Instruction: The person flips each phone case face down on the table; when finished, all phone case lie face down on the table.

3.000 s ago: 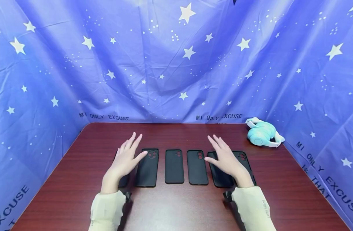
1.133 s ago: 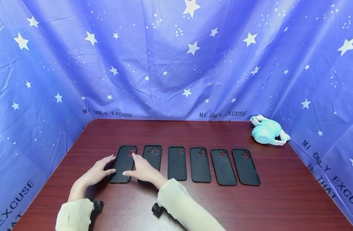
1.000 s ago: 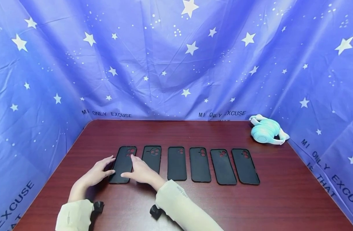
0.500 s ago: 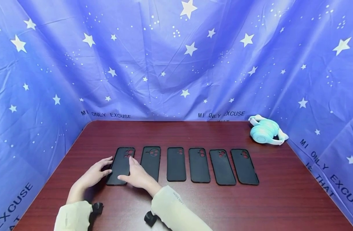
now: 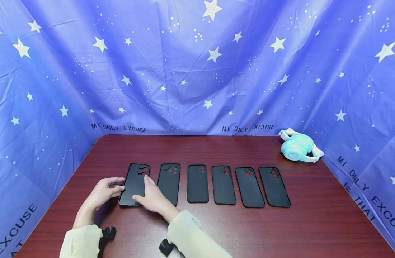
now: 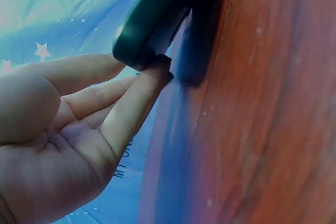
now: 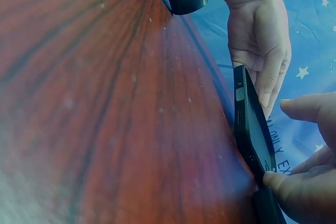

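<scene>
The leftmost black phone case [image 5: 132, 186] lies between both hands, its camera cutouts at the top right. My left hand [image 5: 102, 193] pinches its left edge, thumb on top. In the left wrist view that edge of the case [image 6: 139, 30] is raised off the table, with a fingertip beneath it. My right hand [image 5: 155, 199] reaches over its right side with thumb and fingers apart. One right fingertip [image 7: 275, 179] touches a corner of the case in the right wrist view, while the thumb stays off it. The right hand partly hides the second case [image 5: 168, 182].
Further right, several more black phone cases [image 5: 198, 183] lie in a row on the dark red wooden table [image 5: 249, 229]. Folded light-blue headphones [image 5: 297, 147] sit at the back right corner. A blue starry curtain [image 5: 184, 64] surrounds the table's back and sides.
Both hands have come from hovering spread over the row to the leftmost case. Since half a second ago, the left fingers have closed on its left edge and the case has tilted slightly.
</scene>
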{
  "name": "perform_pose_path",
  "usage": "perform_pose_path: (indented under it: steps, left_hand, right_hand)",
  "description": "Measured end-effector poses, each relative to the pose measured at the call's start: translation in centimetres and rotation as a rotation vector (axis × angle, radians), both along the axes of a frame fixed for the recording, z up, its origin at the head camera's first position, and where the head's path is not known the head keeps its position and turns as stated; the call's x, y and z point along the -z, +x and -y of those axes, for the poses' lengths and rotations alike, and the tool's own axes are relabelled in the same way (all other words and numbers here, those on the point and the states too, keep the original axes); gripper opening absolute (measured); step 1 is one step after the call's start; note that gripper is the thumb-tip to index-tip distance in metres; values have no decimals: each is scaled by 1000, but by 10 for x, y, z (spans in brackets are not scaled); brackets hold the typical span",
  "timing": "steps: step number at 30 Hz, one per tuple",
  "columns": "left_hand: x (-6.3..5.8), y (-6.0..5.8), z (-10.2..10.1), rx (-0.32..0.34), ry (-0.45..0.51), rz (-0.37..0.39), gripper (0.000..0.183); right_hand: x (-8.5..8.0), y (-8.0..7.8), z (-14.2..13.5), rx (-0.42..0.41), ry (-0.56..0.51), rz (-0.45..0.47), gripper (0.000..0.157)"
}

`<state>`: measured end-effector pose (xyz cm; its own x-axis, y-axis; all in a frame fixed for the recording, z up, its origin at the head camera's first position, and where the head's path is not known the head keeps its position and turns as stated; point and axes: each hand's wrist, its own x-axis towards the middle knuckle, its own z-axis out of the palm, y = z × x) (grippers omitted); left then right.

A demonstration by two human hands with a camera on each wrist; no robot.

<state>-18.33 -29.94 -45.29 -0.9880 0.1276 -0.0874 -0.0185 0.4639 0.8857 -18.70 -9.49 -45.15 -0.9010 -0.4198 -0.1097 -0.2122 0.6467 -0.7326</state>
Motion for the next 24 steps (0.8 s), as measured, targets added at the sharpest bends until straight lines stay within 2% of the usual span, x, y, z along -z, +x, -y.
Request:
perform_pose_path:
  steps: [8, 15, 21, 24]
  left_hand:
    - [2, 0, 0, -10, 80, 32, 50]
    - [0, -1, -1, -27, 158, 61, 53]
    - [-3, -2, -2, -58, 245, 81, 55]
    - [-4, -2, -3, -54, 280, 64, 55]
  right_hand:
    - [0, 3, -1, 27, -27, -51, 71]
    - [0, 2, 0, 21, -164, -10, 65]
    - [-1, 1, 0, 13, -127, 4, 65]
    - [-1, 0, 1, 24, -152, 15, 65]
